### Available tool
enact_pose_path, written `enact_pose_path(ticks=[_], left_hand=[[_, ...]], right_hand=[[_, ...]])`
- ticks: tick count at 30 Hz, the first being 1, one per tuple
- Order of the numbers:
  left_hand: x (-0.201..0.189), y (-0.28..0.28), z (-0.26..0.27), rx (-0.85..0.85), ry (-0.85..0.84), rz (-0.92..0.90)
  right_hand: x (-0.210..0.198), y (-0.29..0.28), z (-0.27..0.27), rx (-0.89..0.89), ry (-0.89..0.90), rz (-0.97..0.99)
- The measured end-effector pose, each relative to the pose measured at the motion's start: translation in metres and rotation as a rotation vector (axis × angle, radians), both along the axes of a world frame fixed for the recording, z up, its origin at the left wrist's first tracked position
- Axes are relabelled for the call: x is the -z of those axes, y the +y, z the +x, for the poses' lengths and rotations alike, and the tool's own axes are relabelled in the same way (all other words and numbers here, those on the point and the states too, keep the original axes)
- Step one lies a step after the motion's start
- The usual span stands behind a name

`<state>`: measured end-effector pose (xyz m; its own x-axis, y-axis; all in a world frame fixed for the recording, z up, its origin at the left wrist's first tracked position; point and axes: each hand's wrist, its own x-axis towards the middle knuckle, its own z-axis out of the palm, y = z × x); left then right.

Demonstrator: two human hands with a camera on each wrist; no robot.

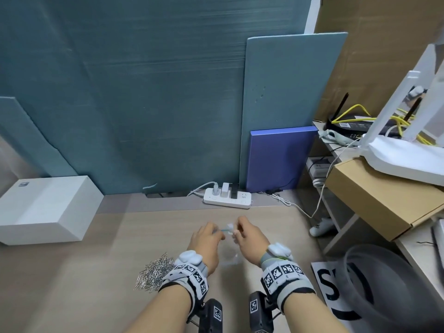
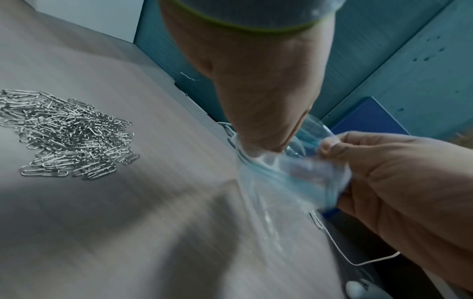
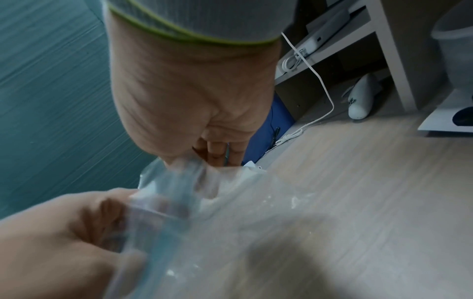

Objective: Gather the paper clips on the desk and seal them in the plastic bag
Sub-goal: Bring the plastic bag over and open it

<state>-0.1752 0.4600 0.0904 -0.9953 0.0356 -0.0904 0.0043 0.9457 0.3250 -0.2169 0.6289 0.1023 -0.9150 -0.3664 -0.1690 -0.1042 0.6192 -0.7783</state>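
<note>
A clear plastic bag (image 1: 229, 251) with a blue zip strip hangs between both hands above the desk, its mouth at the top. My left hand (image 1: 208, 236) pinches the left side of the bag's mouth (image 2: 263, 159). My right hand (image 1: 242, 233) pinches the right side of the mouth (image 3: 194, 172). The two sides are pulled a little apart. A pile of silver paper clips (image 1: 155, 272) lies on the wooden desk (image 1: 96, 284), just left of my left wrist; the same pile of clips (image 2: 69, 135) shows in the left wrist view.
A white box (image 1: 48, 207) stands at the back left. A white power strip (image 1: 228, 198) lies along the teal partition, a blue folder (image 1: 281, 157) leans beside it. A cardboard box (image 1: 374, 195), shelf and cables crowd the right; a grey bin (image 1: 384, 289) is near right.
</note>
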Motion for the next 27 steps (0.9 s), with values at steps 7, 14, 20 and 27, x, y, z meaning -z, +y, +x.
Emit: enact_pose_path(ticks=[7, 14, 20, 27], left_hand=[[0.004, 0.007, -0.001, -0.151, -0.002, 0.161], [-0.002, 0.009, -0.001, -0.198, -0.071, 0.14], [-0.002, 0.009, 0.002, -0.181, -0.233, 0.016], [0.003, 0.009, 0.0, -0.225, -0.213, 0.023]], right_hand=[[-0.013, 0.001, 0.011, -0.097, 0.0, 0.245], [-0.007, 0.002, 0.018, 0.015, -0.039, 0.391], [-0.003, -0.006, 0.017, -0.088, -0.034, 0.418], [0.004, -0.011, 0.015, 0.064, 0.003, 0.463]])
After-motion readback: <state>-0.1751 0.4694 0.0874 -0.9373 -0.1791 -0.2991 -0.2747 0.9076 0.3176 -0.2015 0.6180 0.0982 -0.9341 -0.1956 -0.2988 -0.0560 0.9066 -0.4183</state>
